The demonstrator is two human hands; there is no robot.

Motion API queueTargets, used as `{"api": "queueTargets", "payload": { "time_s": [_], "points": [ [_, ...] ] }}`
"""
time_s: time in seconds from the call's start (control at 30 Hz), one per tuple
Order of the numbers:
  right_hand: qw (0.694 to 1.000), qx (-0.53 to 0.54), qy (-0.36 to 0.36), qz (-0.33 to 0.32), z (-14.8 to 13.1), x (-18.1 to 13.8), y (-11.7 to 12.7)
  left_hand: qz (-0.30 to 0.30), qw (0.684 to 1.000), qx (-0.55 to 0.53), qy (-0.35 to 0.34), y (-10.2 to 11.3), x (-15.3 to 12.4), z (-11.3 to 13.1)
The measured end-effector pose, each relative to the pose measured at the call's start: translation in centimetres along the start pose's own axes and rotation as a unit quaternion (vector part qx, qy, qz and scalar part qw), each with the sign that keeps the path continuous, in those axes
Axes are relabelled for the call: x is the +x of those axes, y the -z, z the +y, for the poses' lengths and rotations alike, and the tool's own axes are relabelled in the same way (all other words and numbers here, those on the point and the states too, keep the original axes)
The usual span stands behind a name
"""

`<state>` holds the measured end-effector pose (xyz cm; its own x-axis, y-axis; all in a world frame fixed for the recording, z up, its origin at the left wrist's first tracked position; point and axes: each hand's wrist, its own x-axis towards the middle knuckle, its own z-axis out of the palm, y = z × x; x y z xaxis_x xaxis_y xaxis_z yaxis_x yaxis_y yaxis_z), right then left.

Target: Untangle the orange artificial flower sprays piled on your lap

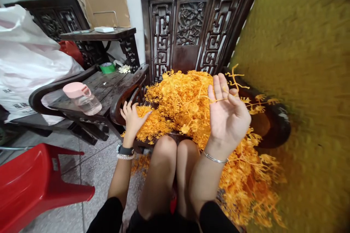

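Observation:
A big heap of orange plastic sprigs (180,98) covers the seat of a dark carved wooden chair (191,25) in front of my knees. My left hand (132,116) reaches into the left side of the heap, fingers spread and resting on the sprigs. My right hand (226,114) is raised palm-up above the heap, fingers loosely open, with a thin orange sprig stem (235,80) lying across the fingertips. More sprigs (246,182) spill down toward the floor on the right.
A pink-lidded clear bottle (82,98) lies on the dark side table at left. A red plastic stool (35,185) stands at lower left. White plastic bags (27,58) fill the far left. A blurred yellow-green mass (306,80) fills the right.

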<state>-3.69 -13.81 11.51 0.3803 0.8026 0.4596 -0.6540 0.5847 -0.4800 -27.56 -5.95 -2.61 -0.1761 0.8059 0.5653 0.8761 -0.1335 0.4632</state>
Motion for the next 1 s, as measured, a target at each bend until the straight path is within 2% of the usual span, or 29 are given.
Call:
{"api": "queueTargets", "payload": {
  "time_s": [0.07, 0.1, 0.13, 0.17, 0.2, 0.33, 0.4, 0.47, 0.57, 0.7, 0.8, 0.9, 0.93, 0.97, 1.0],
  "points": [
    [0.999, 0.045, -0.008, -0.008, -0.3, -0.3, -0.5, -0.056, 0.995, -0.075, -0.030, 1.8, -0.1, 1.6],
    [0.998, 0.066, -0.009, -0.007, -0.5, -0.4, -0.7, -0.104, 0.982, -0.147, -0.056, 2.7, -0.2, 2.5],
    [0.997, 0.082, -0.009, -0.004, -0.7, -0.6, -1.0, -0.172, 0.953, -0.237, -0.078, 3.5, -0.4, 3.6],
    [0.996, 0.092, -0.009, -0.002, -0.8, -0.7, -1.3, -0.237, 0.910, -0.330, -0.081, 4.1, -0.5, 4.8],
    [0.995, 0.096, -0.011, -0.003, -0.9, -0.8, -1.5, -0.265, 0.870, -0.408, -0.074, 4.6, -0.7, 6.1],
    [0.997, 0.059, -0.032, -0.042, -0.8, -0.7, -1.7, -0.295, 0.749, -0.593, -0.016, 4.9, -0.2, 11.6],
    [0.997, 0.024, -0.038, -0.056, -0.5, -0.5, -1.3, -0.270, 0.717, -0.642, 0.005, 4.7, 0.6, 14.2],
    [0.998, -0.013, -0.035, -0.050, -0.2, -0.3, -0.5, -0.234, 0.699, -0.676, -0.001, 4.7, 1.6, 16.4],
    [0.996, -0.088, 0.002, 0.007, 0.1, 0.2, 1.1, -0.179, 0.674, -0.717, -0.006, 4.7, 3.0, 18.7],
    [0.965, -0.229, 0.078, 0.102, -0.4, 0.2, 2.6, -0.108, 0.684, -0.722, -0.009, 3.9, 4.4, 20.1],
    [0.925, -0.322, 0.143, 0.145, -1.4, -0.8, 1.1, -0.110, 0.688, -0.717, -0.028, 3.2, 4.7, 20.4],
    [0.840, -0.426, 0.270, 0.199, -2.2, -2.6, -2.0, -0.092, 0.700, -0.708, 0.004, 2.7, 4.0, 20.4],
    [0.823, -0.439, 0.293, 0.208, -2.3, -3.2, -2.9, -0.080, 0.706, -0.704, 0.022, 2.6, 3.6, 20.4],
    [0.819, -0.441, 0.305, 0.204, -2.4, -3.8, -3.6, -0.066, 0.710, -0.700, 0.040, 2.5, 3.2, 20.3],
    [0.833, -0.451, 0.274, 0.168, -2.3, -4.4, -4.1, -0.052, 0.713, -0.697, 0.057, 2.5, 2.9, 20.3]
  ]
}}
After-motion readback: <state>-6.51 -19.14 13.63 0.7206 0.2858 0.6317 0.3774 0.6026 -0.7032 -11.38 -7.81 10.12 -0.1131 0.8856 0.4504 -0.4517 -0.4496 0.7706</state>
